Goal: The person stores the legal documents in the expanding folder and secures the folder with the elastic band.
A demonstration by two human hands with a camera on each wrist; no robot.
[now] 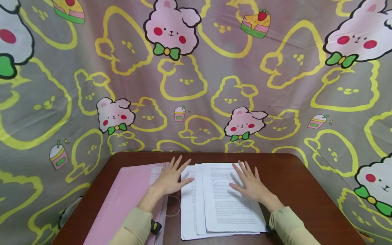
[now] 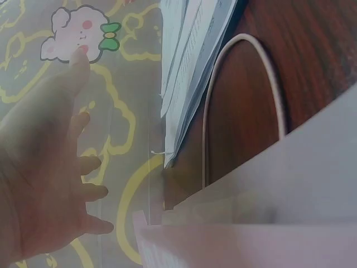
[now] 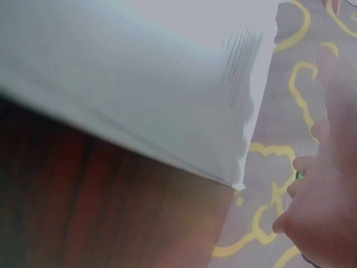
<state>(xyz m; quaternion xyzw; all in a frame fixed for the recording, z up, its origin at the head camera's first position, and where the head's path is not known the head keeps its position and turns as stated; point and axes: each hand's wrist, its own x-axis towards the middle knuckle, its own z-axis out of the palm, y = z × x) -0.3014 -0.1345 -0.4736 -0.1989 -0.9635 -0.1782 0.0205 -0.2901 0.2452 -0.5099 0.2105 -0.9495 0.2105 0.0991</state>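
Observation:
Printed paper sheets (image 1: 231, 207) lie in an overlapping stack at the middle of the table. Left of them is a pink folder (image 1: 125, 194), with a thin elastic cord (image 1: 179, 207) looping out from its right side. My left hand (image 1: 171, 178), fingers spread, hovers over the gap between folder and sheets. The left wrist view shows that hand (image 2: 44, 162) holding nothing, beside the cord (image 2: 273, 78). Over the upper right of the sheets, my right hand (image 1: 249, 183) is spread too. In the right wrist view it (image 3: 334, 184) appears apart from the paper (image 3: 139, 95).
The dark brown wooden table (image 1: 291, 183) has rounded far corners. A grey curtain (image 1: 196, 112) printed with yellow outlines and cartoon faces surrounds it at the back and both sides. Black straps with a small device (image 1: 155, 227) sit at the wrists.

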